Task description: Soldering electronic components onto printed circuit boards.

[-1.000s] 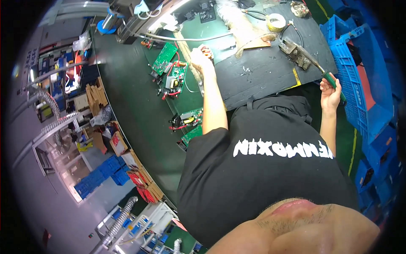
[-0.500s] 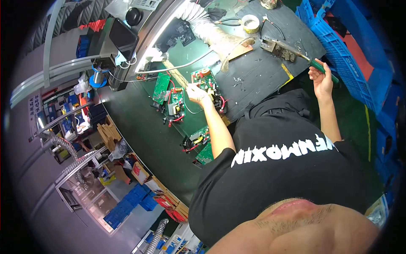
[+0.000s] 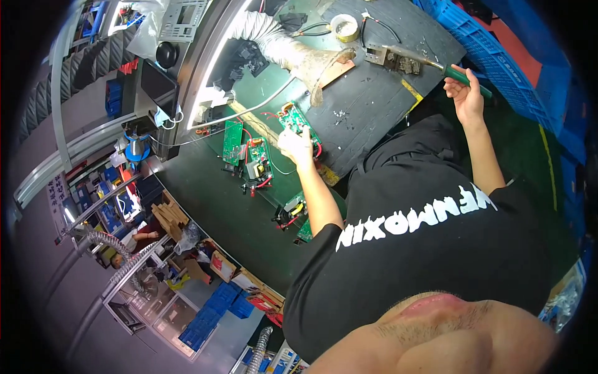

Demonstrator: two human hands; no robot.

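Note:
My right hand (image 3: 467, 98) is closed around the green handle of a soldering iron (image 3: 456, 75). The iron's metal shaft reaches left to a metal holder (image 3: 398, 61) on the dark bench mat. My left hand (image 3: 295, 146) has its fingers bent against the near side of a green circuit board (image 3: 293, 117) with red wires and parts on it, and appears to grip it. Fingertips are partly hidden. Left of that hand lie a second populated board (image 3: 258, 153) and a flatter green board (image 3: 233, 142). Another board (image 3: 298, 209) lies nearer to me.
A translucent fume hose (image 3: 268, 34) opens over the bench beside a brown flat piece (image 3: 337, 73). Farther back are a round tin (image 3: 344, 28), pliers (image 3: 381, 28) and more pliers (image 3: 311, 30). Blue crates (image 3: 492, 56) stand at the right. A yellow-brown strip (image 3: 255, 121) lies behind the boards.
My left hand has come from the yellow-brown strip to the circuit board, which now sits at a different angle. The right hand still holds the iron at its holder. The view has shifted.

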